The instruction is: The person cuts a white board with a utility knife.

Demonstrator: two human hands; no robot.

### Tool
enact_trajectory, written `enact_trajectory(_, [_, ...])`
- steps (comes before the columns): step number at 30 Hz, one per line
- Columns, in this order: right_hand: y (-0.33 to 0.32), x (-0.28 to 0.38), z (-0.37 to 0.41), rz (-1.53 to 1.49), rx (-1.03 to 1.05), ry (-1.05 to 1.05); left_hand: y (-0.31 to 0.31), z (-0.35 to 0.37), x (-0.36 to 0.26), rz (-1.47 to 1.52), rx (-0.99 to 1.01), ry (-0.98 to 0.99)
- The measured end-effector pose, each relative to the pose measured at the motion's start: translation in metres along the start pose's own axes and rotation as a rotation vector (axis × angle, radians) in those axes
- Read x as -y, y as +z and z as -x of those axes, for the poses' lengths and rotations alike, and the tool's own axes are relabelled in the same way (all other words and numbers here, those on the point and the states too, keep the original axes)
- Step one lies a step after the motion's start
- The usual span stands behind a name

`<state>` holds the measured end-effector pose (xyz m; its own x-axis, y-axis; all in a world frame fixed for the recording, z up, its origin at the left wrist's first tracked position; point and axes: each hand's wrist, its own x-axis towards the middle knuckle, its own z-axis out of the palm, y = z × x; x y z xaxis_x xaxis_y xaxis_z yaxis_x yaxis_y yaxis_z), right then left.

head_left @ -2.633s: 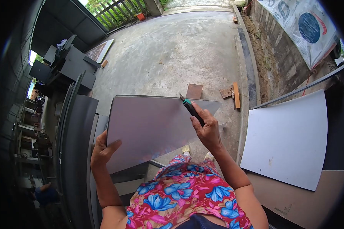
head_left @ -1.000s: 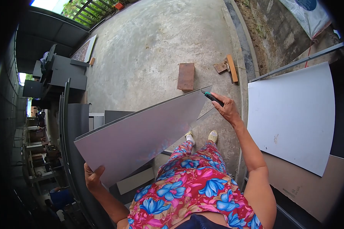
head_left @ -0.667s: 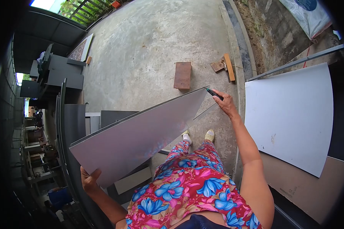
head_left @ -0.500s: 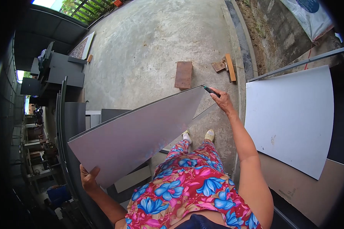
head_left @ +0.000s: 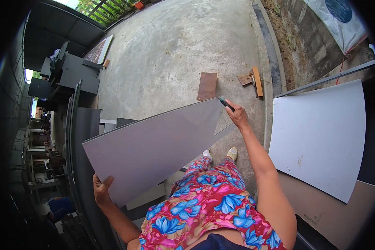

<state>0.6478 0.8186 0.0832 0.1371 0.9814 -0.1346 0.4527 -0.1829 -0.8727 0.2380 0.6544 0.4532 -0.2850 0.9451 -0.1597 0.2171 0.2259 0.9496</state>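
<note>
A wide, pale grey board slants across the view in front of my body, its dark long edge facing away from me. My left hand grips the board's near left end, thumb on the pale face and fingers behind. At the far right corner, my right hand is closed around a slim green-and-black hand tool. The tool's tip is right at the board's corner; its exact kind is too small to make out.
A brown wooden block stands on the concrete floor beyond the board. Wood scraps lie to its right. A large white panel leans at the right. Dark grey panels stand at the left, with a person in blue beyond.
The view has shifted slightly, so the surroundings sit further right. My right hand and the tool have come a little closer to me at the corner; both holds are unchanged.
</note>
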Motion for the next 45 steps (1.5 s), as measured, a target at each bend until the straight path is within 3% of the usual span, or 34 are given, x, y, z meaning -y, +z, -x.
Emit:
enact_trajectory(2, [0.002, -0.038, -0.003, 0.077, -0.038, 0.056, -0.004, 0.0, 0.008, 0.009, 0.021, 0.008])
enact_trajectory(4, [0.002, -0.03, -0.003, 0.052, -0.076, 0.059, -0.008, 0.004, 0.013, -0.019, -0.036, 0.042])
enact_trajectory(7, [0.009, -0.027, 0.018, 0.009, -0.139, 0.067, -0.015, 0.003, 0.011, -0.042, 0.061, -0.004])
enact_trajectory(10, [0.02, -0.029, 0.027, -0.055, -0.347, 0.08, 0.003, 0.004, 0.0, 0.022, 0.063, 0.026])
enact_trajectory(16, [0.01, 0.01, 0.031, -0.272, -0.178, -0.08, 0.007, 0.004, -0.002, 0.012, -0.03, 0.011])
enact_trajectory(19, [0.016, -0.034, 0.01, -0.131, -0.146, 0.049, 0.005, -0.001, 0.002, 0.05, -0.031, 0.009])
enact_trajectory(20, [0.014, -0.046, 0.0, 0.031, -0.047, 0.221, 0.002, -0.001, 0.004, 0.042, -0.041, 0.013])
enact_trajectory(23, [0.011, -0.051, 0.0, 0.057, -0.226, 0.224, 0.0, -0.012, 0.006, 0.024, -0.036, 0.034])
enact_trajectory(27, [0.017, -0.01, 0.032, -0.148, -0.28, -0.024, 0.026, -0.023, -0.017, 0.023, 0.013, 0.015])
enact_trajectory(30, [0.024, 0.039, 0.068, -0.309, -0.116, -0.119, 0.044, -0.051, -0.039, -0.027, 0.132, 0.04])
enact_trajectory(34, [0.021, 0.099, 0.093, -0.398, 0.058, -0.197, 0.064, -0.096, -0.058, -0.151, 0.144, 0.092])
enact_trajectory(37, [0.015, 0.132, 0.101, -0.475, 0.023, -0.38, 0.083, -0.128, -0.071, -0.193, 0.09, 0.087])
enact_trajectory(39, [0.002, 0.153, 0.111, -0.483, 0.098, -0.377, 0.099, -0.145, -0.08, -0.213, 0.017, 0.024])
enact_trajectory(45, [-0.021, 0.179, 0.138, -0.512, 0.064, -0.532, 0.134, -0.178, -0.101, -0.266, 0.108, 0.104])
